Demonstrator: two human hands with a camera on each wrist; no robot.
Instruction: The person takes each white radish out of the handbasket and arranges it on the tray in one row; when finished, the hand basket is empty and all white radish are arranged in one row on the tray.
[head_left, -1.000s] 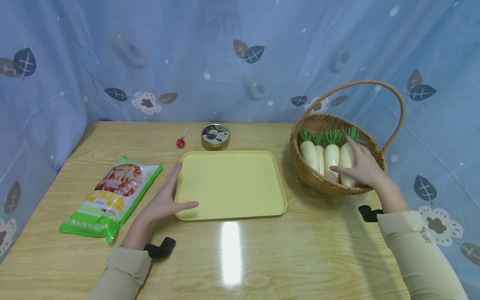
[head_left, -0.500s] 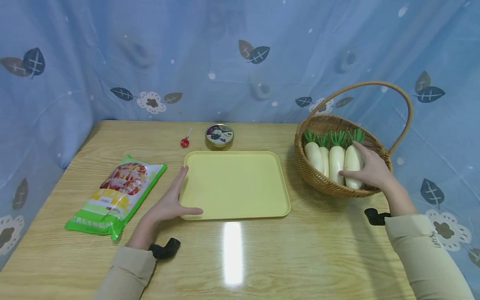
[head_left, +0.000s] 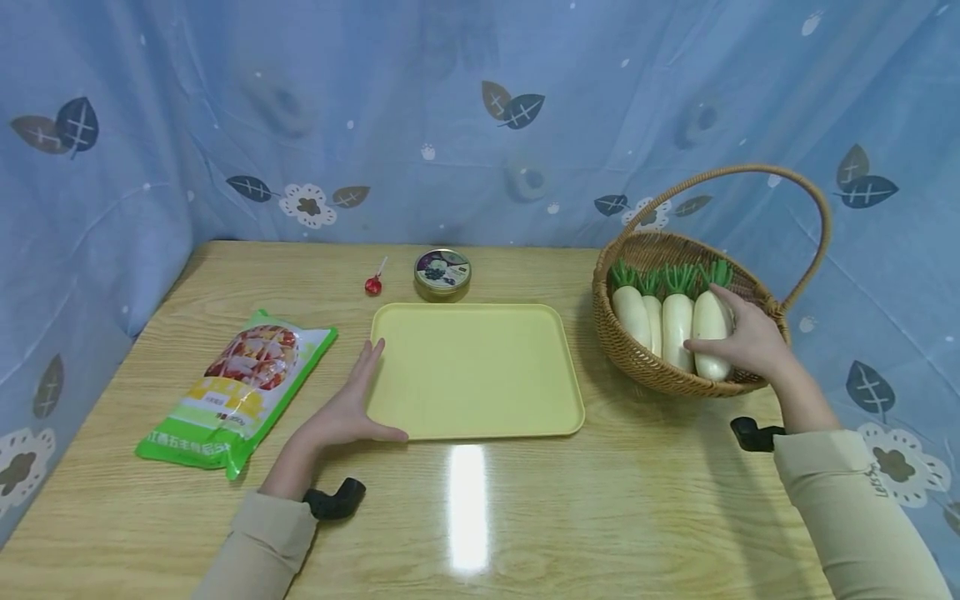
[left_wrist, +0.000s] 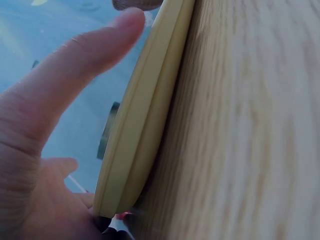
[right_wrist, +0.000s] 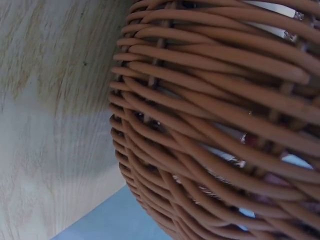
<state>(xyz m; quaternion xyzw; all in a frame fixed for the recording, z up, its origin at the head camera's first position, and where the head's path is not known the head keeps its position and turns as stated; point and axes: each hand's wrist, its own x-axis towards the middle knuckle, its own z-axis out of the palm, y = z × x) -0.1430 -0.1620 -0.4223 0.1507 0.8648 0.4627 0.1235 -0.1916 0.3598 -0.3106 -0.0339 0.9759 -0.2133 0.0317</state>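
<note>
My right hand (head_left: 750,337) grips the rightmost white radish (head_left: 711,321) in the wicker basket (head_left: 656,371). The thumb crosses the radish to its left side and the forefinger lies near its green top; the other fingers are hidden. Several similar radishes stand beside it. In the right wrist view, the basket weave (right_wrist: 215,100) fills the picture, without the hand. By the left side of the yellow tray (head_left: 480,367) is my left hand (head_left: 345,412), fingers spread, thumb at the near left corner. The left wrist view shows that thumb beside the tray's rim (left_wrist: 145,100).
A green and white food bag (head_left: 240,387) lies at the left. Behind the tray are a red lollipop (head_left: 373,285) and a round tin (head_left: 442,273). The basket's tall arched handle (head_left: 750,168) rises above the radishes. Blue patterned cloth hangs behind the wooden table.
The whole head view has shifted slightly. My right thumb and forefinger have drawn closer together around the rightmost radish. The left thumb has lowered slightly at the tray's corner.
</note>
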